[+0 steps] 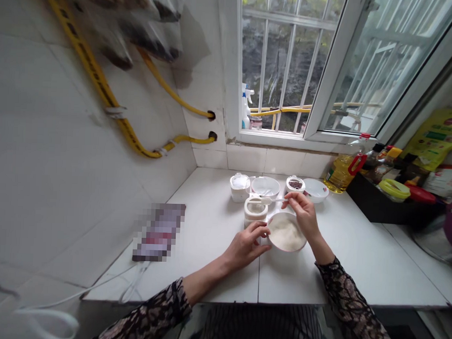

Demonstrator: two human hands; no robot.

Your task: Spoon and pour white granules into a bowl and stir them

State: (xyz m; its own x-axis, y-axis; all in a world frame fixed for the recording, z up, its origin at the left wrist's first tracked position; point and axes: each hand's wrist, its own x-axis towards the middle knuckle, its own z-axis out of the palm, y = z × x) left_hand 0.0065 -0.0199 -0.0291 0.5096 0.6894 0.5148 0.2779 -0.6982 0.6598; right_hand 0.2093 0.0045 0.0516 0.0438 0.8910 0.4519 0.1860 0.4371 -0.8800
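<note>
My right hand [300, 211] pinches the handle of a small white spoon [265, 201], whose bowl end is over a white jar [255, 221]. A white bowl [288, 250] of pale, grainy powder [286, 233] sits just below that hand. My left hand [250, 243] steadies this bowl at its left rim, fingers and thumb curved against it. Behind stand a lidded white jar [240, 190], a white bowl [266, 186], a small jar of dark contents [295, 185] and a shallow white bowl [316, 191]. What lies on the spoon is too small to tell.
A blurred-out flat device [160, 232] with a white cable lies at the left of the white counter [215, 273]. At the right are an oil bottle [341, 171] and a black box [369, 198] of condiments. Yellow pipe [130, 139] runs along the left wall; a barred window is ahead.
</note>
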